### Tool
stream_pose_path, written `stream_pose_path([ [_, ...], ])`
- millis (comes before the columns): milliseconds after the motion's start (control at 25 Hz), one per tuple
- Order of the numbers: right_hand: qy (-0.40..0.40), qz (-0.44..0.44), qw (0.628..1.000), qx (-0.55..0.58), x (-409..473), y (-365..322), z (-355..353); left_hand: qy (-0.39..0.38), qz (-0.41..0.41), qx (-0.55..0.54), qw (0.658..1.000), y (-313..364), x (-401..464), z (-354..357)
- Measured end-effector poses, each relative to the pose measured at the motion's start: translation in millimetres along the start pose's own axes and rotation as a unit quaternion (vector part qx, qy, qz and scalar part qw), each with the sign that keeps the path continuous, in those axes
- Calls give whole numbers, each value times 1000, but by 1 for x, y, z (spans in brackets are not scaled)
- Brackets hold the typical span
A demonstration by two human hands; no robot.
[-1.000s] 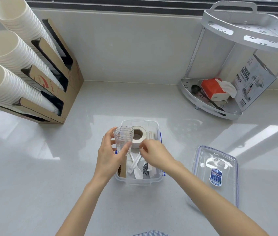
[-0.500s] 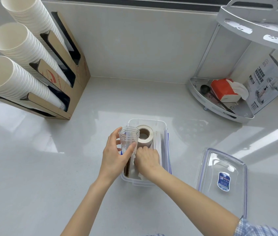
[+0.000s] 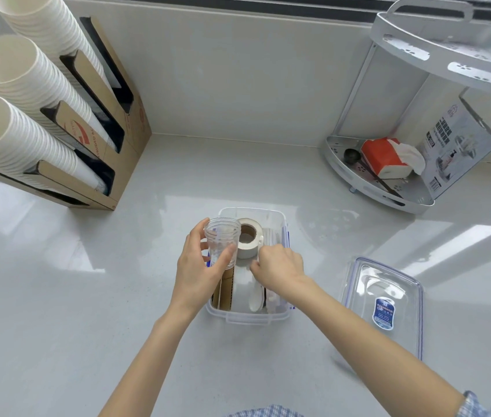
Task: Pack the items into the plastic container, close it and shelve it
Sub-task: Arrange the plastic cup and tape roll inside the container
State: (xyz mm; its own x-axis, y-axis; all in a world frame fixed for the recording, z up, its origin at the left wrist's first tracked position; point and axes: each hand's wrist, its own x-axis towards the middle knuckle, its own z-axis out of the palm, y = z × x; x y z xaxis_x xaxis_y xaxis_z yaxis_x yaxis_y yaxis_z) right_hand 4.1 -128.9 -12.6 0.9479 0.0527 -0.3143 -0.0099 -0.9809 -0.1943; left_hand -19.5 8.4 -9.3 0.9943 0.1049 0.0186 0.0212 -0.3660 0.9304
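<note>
Plastic container (image 3: 248,319) open near bench's front edge, lid (image 3: 384,305) lying beside it. Left hand (image 3: 199,275) grips clear cup (image 3: 221,242) upright above container. Right hand (image 3: 280,270) curled inside container; cannot tell its hold. Tape roll (image 3: 248,240) inside.

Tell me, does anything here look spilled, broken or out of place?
Nothing stands out. The container sits square on the counter with its lid flat beside it, off only because packing isn't done. The left hand holds a clear cup upright, and nothing has spilled.
</note>
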Motion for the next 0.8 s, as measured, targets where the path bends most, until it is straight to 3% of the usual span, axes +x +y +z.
stream_pose_path([
  [160,-15,10,997,-79,6,0,5,-9,2,-2,1000,1,-2,3],
  [280,-15,23,997,-75,7,-1,7,-28,0,-6,1000,2,-2,8],
  [440,38,10,995,92,2,13,-3,-74,-5,15,997,-2,-5,19],
  [560,67,-70,956,278,-4,26,-12,-94,-2,46,995,-5,-5,25],
  [680,53,-137,947,285,-9,31,-11,-112,19,120,986,-6,-4,25],
  [800,35,-148,950,273,-8,34,-5,-103,55,212,970,-10,0,21],
])
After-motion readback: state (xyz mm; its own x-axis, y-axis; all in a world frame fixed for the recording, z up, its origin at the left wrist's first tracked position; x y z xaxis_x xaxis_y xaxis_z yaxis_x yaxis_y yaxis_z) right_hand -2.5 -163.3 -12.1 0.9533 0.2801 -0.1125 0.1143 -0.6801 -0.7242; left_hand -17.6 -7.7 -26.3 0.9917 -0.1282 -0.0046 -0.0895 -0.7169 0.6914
